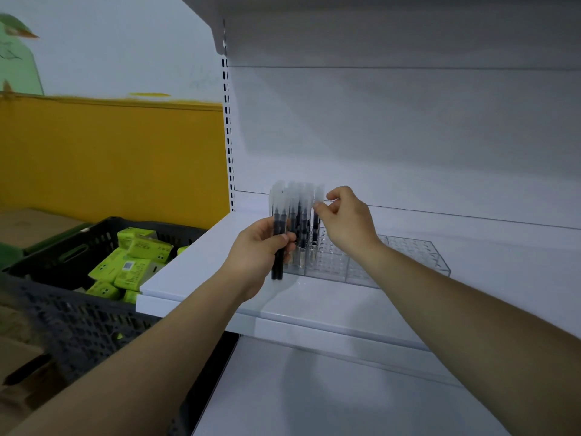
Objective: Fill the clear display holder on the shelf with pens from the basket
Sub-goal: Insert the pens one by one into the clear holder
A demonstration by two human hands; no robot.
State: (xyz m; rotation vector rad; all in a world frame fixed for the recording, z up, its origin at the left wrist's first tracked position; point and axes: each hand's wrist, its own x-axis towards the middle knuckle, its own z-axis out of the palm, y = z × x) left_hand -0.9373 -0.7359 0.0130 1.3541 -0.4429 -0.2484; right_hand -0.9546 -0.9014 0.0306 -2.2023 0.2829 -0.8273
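Curled around a bundle of pens (278,237), my left hand (257,247) grasps their black barrels just in front of the shelf's left end, with the frosted caps pointing up. My right hand (345,221) pinches the frosted cap of a single pen (316,226) between thumb and forefinger, the other fingers loosely bent. Both forearms reach in from the lower edge of the view.

White back panel (408,136): fills the upper right, bounded on the left by a slotted upright (228,136).

Yellow wall panel (110,158): occupies the middle left, behind the basket.

Shelf (195,272): white, carries the holder near its front edge.

Basket (78,313): dark, perforated plastic, just beside and below the shelf's left end. It contains green boxes (132,265) lying in a loose pile. I see no loose pens in it from this angle.

Cardboard cartons (28,225): lie to the left of the basket, blurred.

Clear display holder (408,256): long, low and divided into compartments, with rows of round sockets showing in its right part. Several capped pens stand upright at its left end, partly hidden behind my bundle.

The single pen stands upright with its lower end inside the holder's left part. I cannot tell whether it is fully seated.
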